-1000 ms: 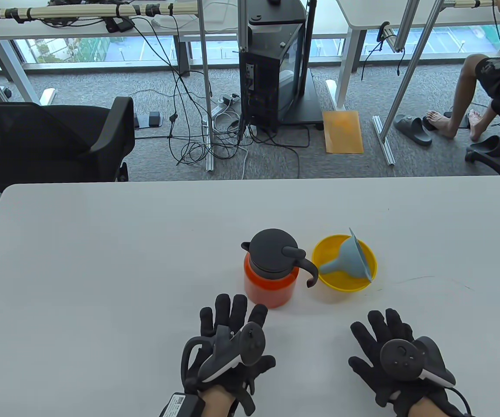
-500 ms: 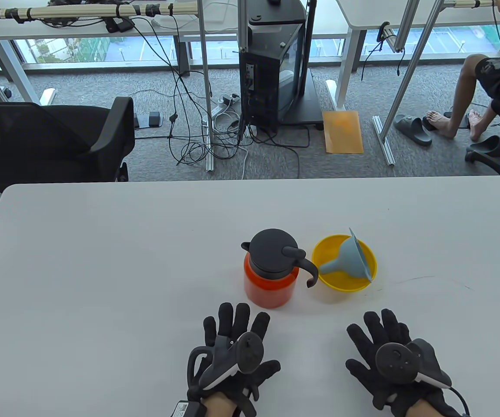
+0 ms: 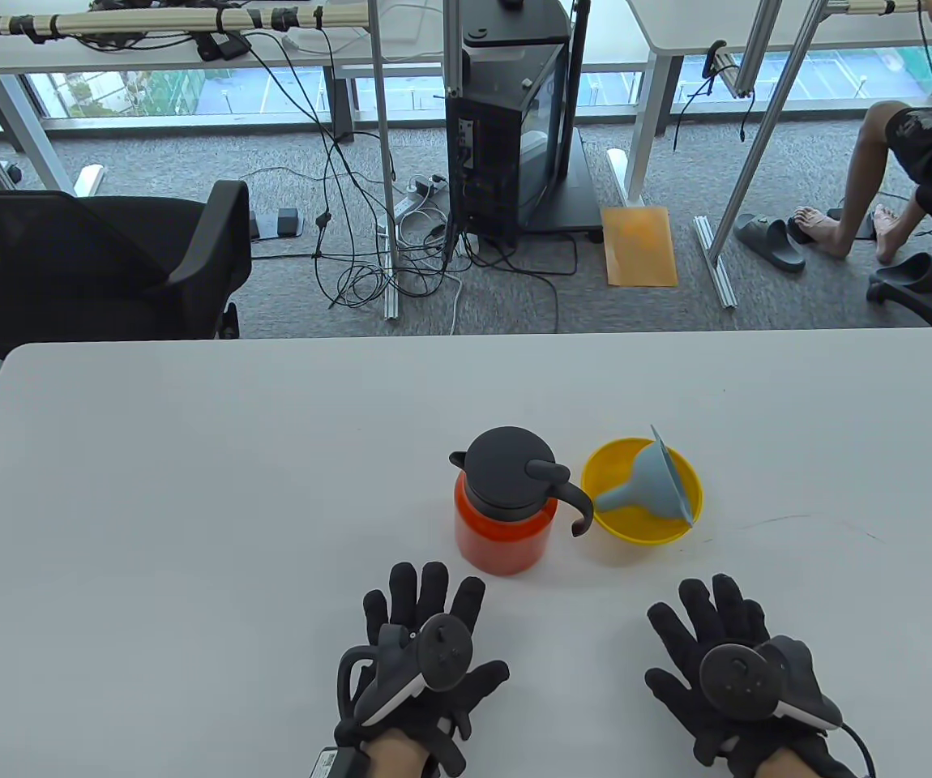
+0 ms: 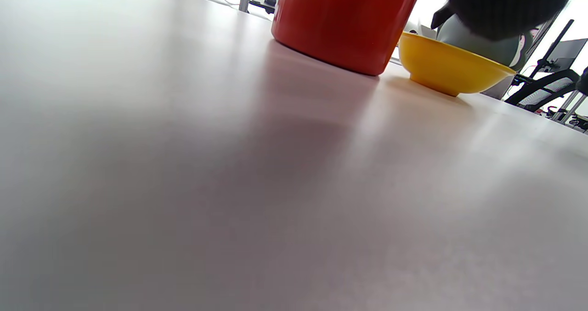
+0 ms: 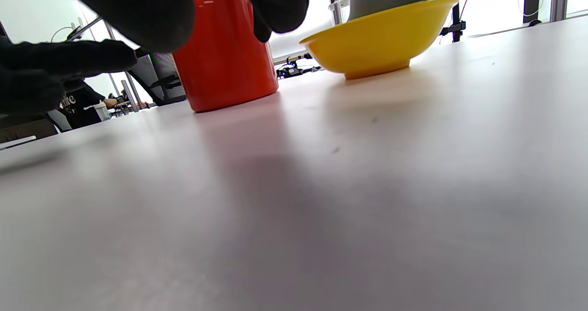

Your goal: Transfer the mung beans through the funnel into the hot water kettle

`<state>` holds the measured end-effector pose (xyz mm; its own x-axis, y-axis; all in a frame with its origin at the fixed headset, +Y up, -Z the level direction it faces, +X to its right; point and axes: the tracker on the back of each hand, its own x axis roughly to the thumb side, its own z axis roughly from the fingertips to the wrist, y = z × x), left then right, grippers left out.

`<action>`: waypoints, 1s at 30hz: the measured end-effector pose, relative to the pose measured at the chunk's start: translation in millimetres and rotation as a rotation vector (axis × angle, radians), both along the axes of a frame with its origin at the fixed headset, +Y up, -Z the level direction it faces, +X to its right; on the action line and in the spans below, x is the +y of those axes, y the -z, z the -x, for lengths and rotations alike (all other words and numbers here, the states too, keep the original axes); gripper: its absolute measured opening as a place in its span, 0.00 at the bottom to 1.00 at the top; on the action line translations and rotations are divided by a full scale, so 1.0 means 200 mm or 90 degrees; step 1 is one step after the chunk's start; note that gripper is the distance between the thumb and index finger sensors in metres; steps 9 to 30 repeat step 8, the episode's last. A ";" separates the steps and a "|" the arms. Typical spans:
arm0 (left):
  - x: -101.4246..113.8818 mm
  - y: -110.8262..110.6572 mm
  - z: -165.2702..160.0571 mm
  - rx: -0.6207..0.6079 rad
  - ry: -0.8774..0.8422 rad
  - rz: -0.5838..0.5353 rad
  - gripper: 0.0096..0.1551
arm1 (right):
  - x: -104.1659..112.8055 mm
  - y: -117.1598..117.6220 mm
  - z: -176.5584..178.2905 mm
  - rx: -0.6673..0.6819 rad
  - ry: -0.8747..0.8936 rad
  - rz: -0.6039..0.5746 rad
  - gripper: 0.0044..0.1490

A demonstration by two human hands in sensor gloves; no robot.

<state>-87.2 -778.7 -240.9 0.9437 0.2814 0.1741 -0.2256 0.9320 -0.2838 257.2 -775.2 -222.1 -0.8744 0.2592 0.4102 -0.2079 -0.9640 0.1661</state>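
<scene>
high table view looking down, both wrist views skimming the table [image 3: 190, 486], sharing kettle [image 3: 505, 506] and bowl [image 3: 677, 478]

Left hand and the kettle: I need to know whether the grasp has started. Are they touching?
Apart. The table view shows bare table between the left hand fingertips and the orange kettle base; the fingers lie spread, holding nothing.

An office or lab: carpet floor; desks; a black office chair [image 3: 85, 267]; a computer tower [image 3: 506, 130]; tangled cables [image 3: 361, 243]
</scene>
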 end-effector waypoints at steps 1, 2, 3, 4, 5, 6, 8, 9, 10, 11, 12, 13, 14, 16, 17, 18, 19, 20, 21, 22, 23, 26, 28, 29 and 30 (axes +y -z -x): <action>0.00 0.00 0.00 0.001 -0.002 0.000 0.59 | 0.00 0.00 0.00 -0.001 0.001 -0.001 0.52; 0.00 0.00 0.01 0.001 -0.004 -0.001 0.59 | 0.00 0.00 0.00 -0.002 0.000 -0.002 0.52; 0.00 -0.01 0.01 0.000 -0.004 0.000 0.59 | 0.00 0.00 0.00 -0.002 0.000 -0.002 0.52; 0.00 -0.01 0.01 -0.002 -0.003 0.001 0.59 | 0.00 0.00 0.00 -0.002 -0.001 -0.002 0.52; -0.01 -0.01 0.01 -0.005 0.000 0.003 0.59 | 0.00 0.00 0.00 -0.001 -0.003 0.000 0.52; -0.01 -0.01 0.01 -0.007 0.002 0.005 0.59 | -0.01 0.00 0.00 0.000 -0.004 0.003 0.52; -0.01 -0.02 0.01 -0.010 0.001 0.007 0.59 | -0.01 0.00 0.00 0.001 -0.005 0.008 0.52; -0.01 -0.02 0.01 -0.010 0.001 0.007 0.59 | -0.01 0.00 0.00 0.001 -0.005 0.008 0.52; -0.01 -0.02 0.01 -0.010 0.001 0.007 0.59 | -0.01 0.00 0.00 0.001 -0.005 0.008 0.52; -0.01 -0.02 0.01 -0.010 0.001 0.007 0.59 | -0.01 0.00 0.00 0.001 -0.005 0.008 0.52; -0.01 -0.02 0.01 -0.010 0.001 0.007 0.59 | -0.01 0.00 0.00 0.001 -0.005 0.008 0.52; -0.01 -0.02 0.01 -0.010 0.001 0.007 0.59 | -0.01 0.00 0.00 0.001 -0.005 0.008 0.52; -0.01 -0.02 0.01 -0.010 0.001 0.007 0.59 | -0.01 0.00 0.00 0.001 -0.005 0.008 0.52; -0.01 -0.02 0.01 -0.010 0.001 0.007 0.59 | -0.01 0.00 0.00 0.001 -0.005 0.008 0.52; -0.01 -0.02 0.01 -0.010 0.001 0.007 0.59 | -0.01 0.00 0.00 0.001 -0.005 0.008 0.52; -0.01 -0.02 0.01 -0.010 0.001 0.007 0.59 | -0.01 0.00 0.00 0.001 -0.005 0.008 0.52; -0.01 -0.02 0.01 -0.010 0.001 0.007 0.59 | -0.01 0.00 0.00 0.001 -0.005 0.008 0.52; -0.01 -0.02 0.01 -0.010 0.001 0.007 0.59 | -0.01 0.00 0.00 0.001 -0.005 0.008 0.52; -0.01 -0.02 0.01 -0.010 0.001 0.007 0.59 | -0.01 0.00 0.00 0.001 -0.005 0.008 0.52; -0.01 -0.02 0.01 -0.010 0.001 0.007 0.59 | -0.01 0.00 0.00 0.001 -0.005 0.008 0.52; -0.01 -0.02 0.01 -0.010 0.001 0.007 0.59 | -0.01 0.00 0.00 0.001 -0.005 0.008 0.52; -0.01 -0.02 0.01 -0.010 0.001 0.007 0.59 | -0.01 0.00 0.00 0.001 -0.005 0.008 0.52; -0.01 -0.02 0.01 -0.010 0.001 0.007 0.59 | -0.01 0.00 0.00 0.001 -0.005 0.008 0.52; -0.01 -0.02 0.01 -0.010 0.001 0.007 0.59 | -0.01 0.00 0.00 0.001 -0.005 0.008 0.52; -0.01 -0.02 0.01 -0.010 0.001 0.007 0.59 | -0.01 0.00 0.00 0.001 -0.005 0.008 0.52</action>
